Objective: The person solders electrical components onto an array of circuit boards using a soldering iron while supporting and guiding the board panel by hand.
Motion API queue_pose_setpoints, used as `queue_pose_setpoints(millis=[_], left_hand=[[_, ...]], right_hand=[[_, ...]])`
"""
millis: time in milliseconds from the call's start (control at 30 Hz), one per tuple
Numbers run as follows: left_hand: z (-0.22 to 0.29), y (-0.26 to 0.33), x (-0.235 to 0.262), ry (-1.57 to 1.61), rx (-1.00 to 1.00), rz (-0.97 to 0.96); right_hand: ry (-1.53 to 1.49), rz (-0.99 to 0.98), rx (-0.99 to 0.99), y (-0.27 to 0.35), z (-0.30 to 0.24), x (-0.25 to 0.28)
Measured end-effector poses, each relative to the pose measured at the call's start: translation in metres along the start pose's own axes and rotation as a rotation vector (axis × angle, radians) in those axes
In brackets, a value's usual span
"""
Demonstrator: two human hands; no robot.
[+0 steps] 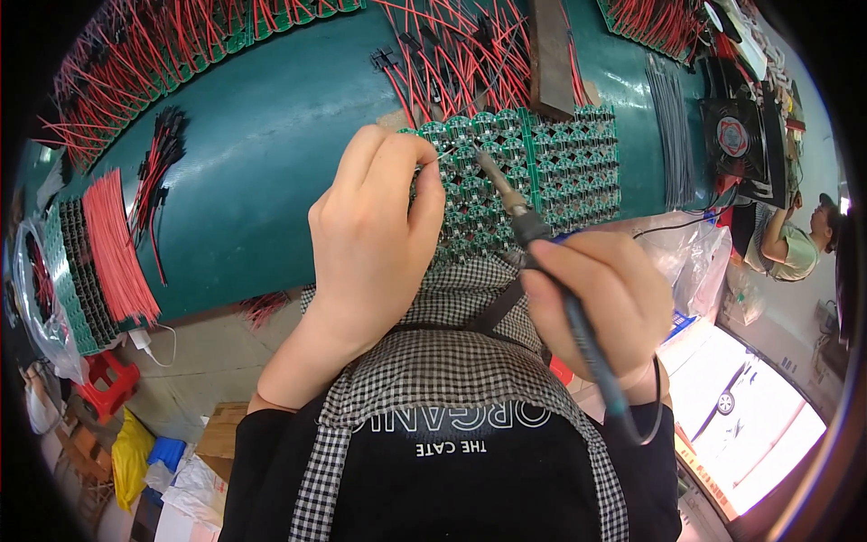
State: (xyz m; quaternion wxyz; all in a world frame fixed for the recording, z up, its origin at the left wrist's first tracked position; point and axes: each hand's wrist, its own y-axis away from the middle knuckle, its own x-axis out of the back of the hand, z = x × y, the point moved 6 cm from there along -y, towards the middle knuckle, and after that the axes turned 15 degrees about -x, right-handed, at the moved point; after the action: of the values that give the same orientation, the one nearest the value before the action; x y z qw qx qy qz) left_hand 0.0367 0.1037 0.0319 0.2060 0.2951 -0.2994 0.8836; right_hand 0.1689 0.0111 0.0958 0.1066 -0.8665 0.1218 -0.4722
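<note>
My right hand (601, 298) grips a soldering iron (533, 230) by its dark handle, like a pen. The metal tip slants up and left onto a green circuit board panel (479, 212) with rows of small boards. My left hand (375, 217) is closed in a pinch over the panel's left side. From its fingertips a thin silvery wire (443, 154) runs toward the iron's tip; what kind of wire I cannot tell. A second block of boards (578, 167) adjoins on the right. Red and black leads (461, 59) fan out beyond the panel.
A dark bar (551, 59) lies across the leads. Grey wires (668, 135) and a fan (733, 135) stand to the right on the green table (253, 199). Pink-red wires (119, 244) and black-tipped leads (158, 163) lie left. Another person (786, 239) is at the far right.
</note>
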Motion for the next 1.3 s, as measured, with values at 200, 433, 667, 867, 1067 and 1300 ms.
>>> queue_pose_setpoints(millis=[200,433,667,867,1067,1300], left_hand=[[0.006,-0.004,-0.006,0.023,-0.084,0.045],[0.006,-0.006,-0.011,-0.02,-0.105,0.024],[0.006,-0.008,-0.014,-0.047,-0.119,0.026],[0.008,-0.009,-0.014,-0.114,-0.162,0.037],[0.012,-0.009,-0.012,-0.124,-0.115,0.044],[0.016,0.005,-0.001,-0.037,-0.057,0.002]], right_hand=[[-0.076,0.058,-0.15,-0.002,0.009,0.016],[-0.109,0.076,-0.15,-0.005,0.013,0.01],[-0.117,0.041,-0.18,-0.005,0.015,0.007],[-0.11,0.025,-0.167,-0.014,0.012,0.009],[-0.096,0.052,-0.15,-0.012,0.012,0.018],[-0.253,0.12,-0.13,0.014,0.024,0.028]])
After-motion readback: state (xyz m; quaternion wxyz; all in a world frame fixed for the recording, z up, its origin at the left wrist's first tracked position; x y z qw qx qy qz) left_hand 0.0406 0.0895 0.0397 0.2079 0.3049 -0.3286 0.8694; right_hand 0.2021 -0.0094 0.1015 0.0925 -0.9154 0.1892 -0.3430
